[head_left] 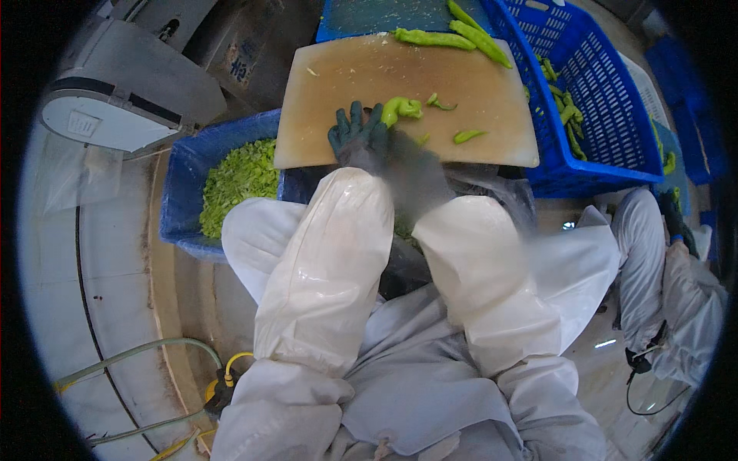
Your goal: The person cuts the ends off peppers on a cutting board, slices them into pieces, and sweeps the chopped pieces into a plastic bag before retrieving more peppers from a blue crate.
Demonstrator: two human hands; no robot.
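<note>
A brownish cutting board (346, 73) lies in front of my knees. My left hand (358, 137), in a dark green glove, rests at its near edge with fingers spread and nothing in them. Just right of those fingertips lies a curled light green pepper (403, 109). My right hand (419, 175) is smeared by motion below the pepper, at the board's near edge; its fingers cannot be made out. Small green pepper pieces (467, 136) are scattered to the right. Long whole peppers (437, 39) lie along the far edge.
To the left stands a blue lined bin (181, 184) holding chopped greens (242, 180). A blue perforated crate (619, 131) with green peppers is at the right. Another person's sleeve (688, 284) shows beyond it. Grey machinery (115, 115) and hoses (154, 347) are on the left.
</note>
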